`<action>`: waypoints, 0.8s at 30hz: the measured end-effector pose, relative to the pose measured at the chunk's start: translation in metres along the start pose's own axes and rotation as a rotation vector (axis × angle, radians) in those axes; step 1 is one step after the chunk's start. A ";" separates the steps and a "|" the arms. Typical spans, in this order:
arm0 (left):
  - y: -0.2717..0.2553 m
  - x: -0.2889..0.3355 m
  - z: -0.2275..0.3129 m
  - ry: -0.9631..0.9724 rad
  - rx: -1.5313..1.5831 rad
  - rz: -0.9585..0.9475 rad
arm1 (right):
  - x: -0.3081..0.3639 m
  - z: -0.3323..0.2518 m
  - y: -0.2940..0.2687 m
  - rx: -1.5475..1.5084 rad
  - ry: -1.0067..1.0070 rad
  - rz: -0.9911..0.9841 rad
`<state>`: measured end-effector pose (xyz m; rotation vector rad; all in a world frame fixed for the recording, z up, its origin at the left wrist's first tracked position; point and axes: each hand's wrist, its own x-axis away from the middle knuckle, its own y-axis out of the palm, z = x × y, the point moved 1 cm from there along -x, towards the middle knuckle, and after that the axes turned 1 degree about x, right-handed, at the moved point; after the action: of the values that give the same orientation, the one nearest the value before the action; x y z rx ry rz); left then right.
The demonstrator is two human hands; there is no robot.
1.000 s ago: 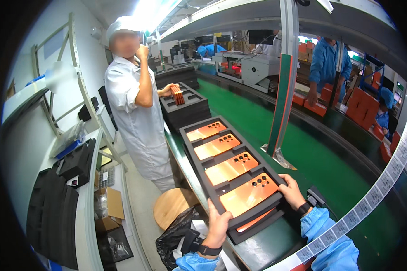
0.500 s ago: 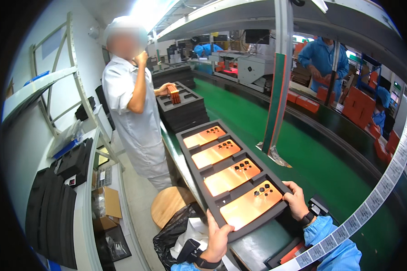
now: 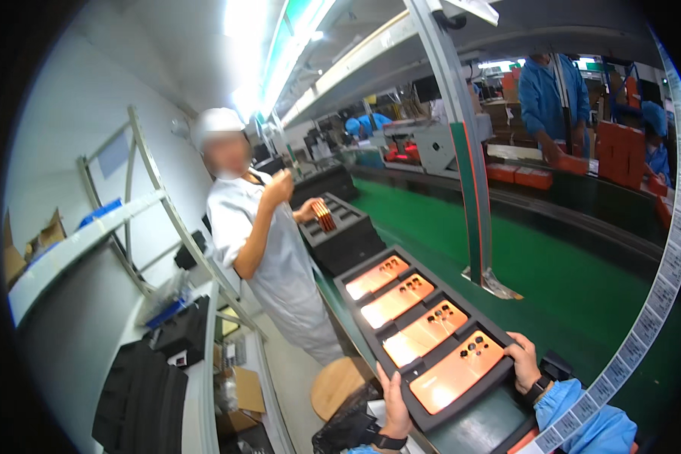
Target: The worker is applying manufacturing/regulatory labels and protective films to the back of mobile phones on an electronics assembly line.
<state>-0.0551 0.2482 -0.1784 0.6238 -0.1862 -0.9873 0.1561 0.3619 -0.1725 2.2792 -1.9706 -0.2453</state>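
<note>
A dark foam tray point(image 3: 469, 395) rests on the bench before me, tilted across the view. Several orange phones point(image 3: 452, 375) lie in its slots, backs up, with dark camera lenses at their right ends. My left hand point(image 3: 394, 402) grips the near left corner, fingers along the side. At the near right corner my right hand point(image 3: 523, 365) holds the rim, thumb on top. Both wrists wear dark bands, and blue sleeves cover my forearms. A strip of printed labels point(image 3: 611, 384) curves down the right side, passing over my right sleeve.
A co-worker in white point(image 3: 276, 261) stands beyond, holding orange pieces point(image 3: 325, 215) over a stack of dark trays point(image 3: 344, 246). A metal post point(image 3: 469, 189) rises beside the green conveyor point(image 3: 567, 280). A round wooden stool point(image 3: 336, 387) and a black bag point(image 3: 348, 424) stand lower left, near shelving point(image 3: 170, 212).
My view has tilted, so the whole scene sits lower and farther right. Both hands keep their hold on the tray. The co-worker's raised hand has moved away from their face.
</note>
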 end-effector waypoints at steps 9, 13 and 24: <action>0.023 -0.001 -0.020 0.051 0.005 0.113 | -0.040 0.003 -0.013 0.065 -0.037 0.034; 0.026 -0.011 -0.022 0.071 0.001 0.118 | -0.050 -0.005 -0.027 0.171 0.007 -0.086; -0.005 0.037 0.002 0.192 -0.244 0.086 | 0.192 -0.189 -0.188 1.633 -0.382 0.055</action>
<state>-0.0395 0.2152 -0.1845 0.4789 0.0764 -0.8462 0.4025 0.1963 -0.0327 2.9173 -2.9489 1.6453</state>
